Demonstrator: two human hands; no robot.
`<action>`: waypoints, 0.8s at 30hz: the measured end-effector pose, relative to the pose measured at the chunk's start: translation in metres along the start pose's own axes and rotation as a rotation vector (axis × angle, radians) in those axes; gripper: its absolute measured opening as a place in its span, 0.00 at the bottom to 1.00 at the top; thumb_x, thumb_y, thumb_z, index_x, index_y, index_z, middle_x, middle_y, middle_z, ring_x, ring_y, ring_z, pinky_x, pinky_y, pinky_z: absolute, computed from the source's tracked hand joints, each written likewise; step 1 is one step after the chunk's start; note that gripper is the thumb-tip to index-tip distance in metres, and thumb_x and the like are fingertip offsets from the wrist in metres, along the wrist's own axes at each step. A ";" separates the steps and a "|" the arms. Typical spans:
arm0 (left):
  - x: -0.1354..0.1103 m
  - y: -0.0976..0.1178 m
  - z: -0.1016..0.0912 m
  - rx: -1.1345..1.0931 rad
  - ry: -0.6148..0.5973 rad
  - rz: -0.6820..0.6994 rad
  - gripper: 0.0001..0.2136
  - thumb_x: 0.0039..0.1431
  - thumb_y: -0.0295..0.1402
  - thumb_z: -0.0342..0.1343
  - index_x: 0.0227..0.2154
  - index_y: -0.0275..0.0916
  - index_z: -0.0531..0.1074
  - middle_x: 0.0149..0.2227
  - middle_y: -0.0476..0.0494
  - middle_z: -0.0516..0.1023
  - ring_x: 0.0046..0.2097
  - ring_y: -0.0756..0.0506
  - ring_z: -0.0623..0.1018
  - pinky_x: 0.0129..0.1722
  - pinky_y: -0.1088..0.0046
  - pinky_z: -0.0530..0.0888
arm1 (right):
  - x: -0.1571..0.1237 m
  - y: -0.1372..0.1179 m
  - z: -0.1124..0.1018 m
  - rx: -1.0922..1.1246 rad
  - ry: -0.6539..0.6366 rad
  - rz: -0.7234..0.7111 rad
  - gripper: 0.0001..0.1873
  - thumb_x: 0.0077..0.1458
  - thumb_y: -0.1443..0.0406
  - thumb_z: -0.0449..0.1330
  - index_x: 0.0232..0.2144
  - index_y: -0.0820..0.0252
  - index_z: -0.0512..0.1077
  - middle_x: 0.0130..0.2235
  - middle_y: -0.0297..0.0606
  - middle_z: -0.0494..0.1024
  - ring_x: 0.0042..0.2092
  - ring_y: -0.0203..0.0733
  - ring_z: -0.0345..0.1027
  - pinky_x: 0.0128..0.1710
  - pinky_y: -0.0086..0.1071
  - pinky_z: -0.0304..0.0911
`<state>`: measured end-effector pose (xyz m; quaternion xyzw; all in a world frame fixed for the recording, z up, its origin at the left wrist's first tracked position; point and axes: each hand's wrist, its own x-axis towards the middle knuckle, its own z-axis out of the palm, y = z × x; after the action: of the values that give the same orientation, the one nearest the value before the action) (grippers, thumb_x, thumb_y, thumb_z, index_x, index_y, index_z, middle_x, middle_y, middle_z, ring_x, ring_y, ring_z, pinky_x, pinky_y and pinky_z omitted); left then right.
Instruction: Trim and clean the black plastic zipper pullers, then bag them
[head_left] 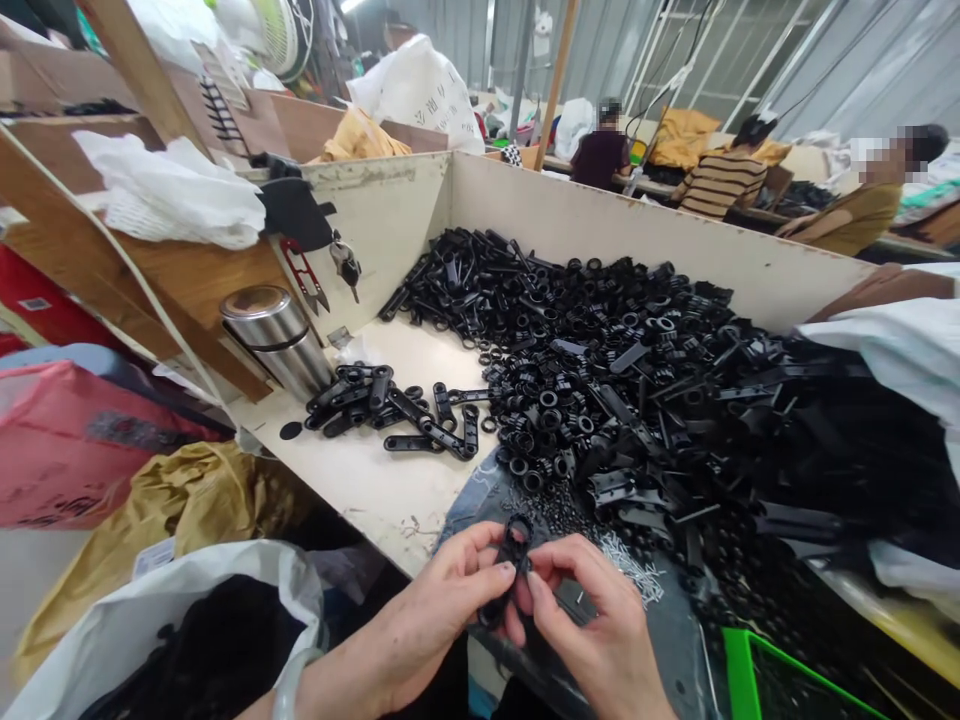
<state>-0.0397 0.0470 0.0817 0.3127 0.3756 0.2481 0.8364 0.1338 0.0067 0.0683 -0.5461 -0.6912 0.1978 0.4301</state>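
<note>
My left hand (431,615) and my right hand (592,625) meet at the bottom centre, both pinching one long black plastic strap part (510,560) with a ring at its upper end. Fingers of both hands are closed round it. Just beyond the hands lies a blue cloth (480,495) with small black rings and thin metal pins (630,565) on it. A big heap of black plastic parts (637,370) fills the white work table (390,480). A small group of assembled black straps (405,410) lies apart on the left of the table.
A steel flask (274,335) stands at the table's left edge under a wooden shelf with white cloth (172,195), hanging snips and keys. An open white sack (187,630) with black parts sits lower left, a green bin (765,670) lower right. Three people sit at far tables.
</note>
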 end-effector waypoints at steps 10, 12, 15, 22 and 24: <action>0.005 -0.017 0.004 0.123 0.068 0.069 0.10 0.56 0.37 0.64 0.32 0.40 0.70 0.27 0.51 0.73 0.36 0.47 0.75 0.40 0.72 0.69 | -0.013 0.009 0.003 -0.164 0.024 -0.122 0.05 0.62 0.71 0.60 0.39 0.57 0.73 0.31 0.34 0.78 0.32 0.37 0.74 0.31 0.29 0.69; 0.006 -0.018 0.005 0.153 0.069 0.066 0.09 0.57 0.37 0.63 0.32 0.39 0.69 0.27 0.51 0.73 0.36 0.46 0.76 0.39 0.72 0.69 | -0.014 0.010 0.003 -0.207 0.020 -0.140 0.05 0.63 0.71 0.59 0.40 0.58 0.73 0.32 0.35 0.78 0.33 0.38 0.75 0.32 0.30 0.69; 0.007 -0.018 0.005 0.211 0.070 0.071 0.08 0.60 0.37 0.59 0.32 0.39 0.68 0.27 0.49 0.75 0.34 0.46 0.76 0.36 0.72 0.69 | -0.016 0.011 0.003 -0.249 0.000 -0.168 0.06 0.65 0.70 0.59 0.42 0.58 0.74 0.34 0.36 0.79 0.34 0.38 0.75 0.33 0.30 0.70; 0.009 -0.018 0.006 0.230 0.079 0.033 0.09 0.60 0.37 0.55 0.36 0.37 0.70 0.28 0.46 0.77 0.30 0.47 0.77 0.31 0.72 0.71 | -0.020 0.015 0.003 -0.297 -0.023 -0.271 0.10 0.65 0.73 0.58 0.47 0.60 0.74 0.35 0.38 0.81 0.34 0.39 0.76 0.34 0.30 0.72; 0.009 -0.018 0.007 0.215 0.090 0.014 0.08 0.60 0.37 0.54 0.36 0.36 0.70 0.28 0.46 0.77 0.29 0.48 0.77 0.29 0.73 0.70 | -0.022 0.017 0.003 -0.299 -0.027 -0.304 0.12 0.64 0.74 0.58 0.49 0.61 0.74 0.36 0.39 0.82 0.34 0.39 0.76 0.35 0.31 0.72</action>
<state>-0.0257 0.0386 0.0678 0.3918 0.4349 0.2259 0.7787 0.1419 -0.0078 0.0461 -0.4906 -0.7930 0.0331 0.3598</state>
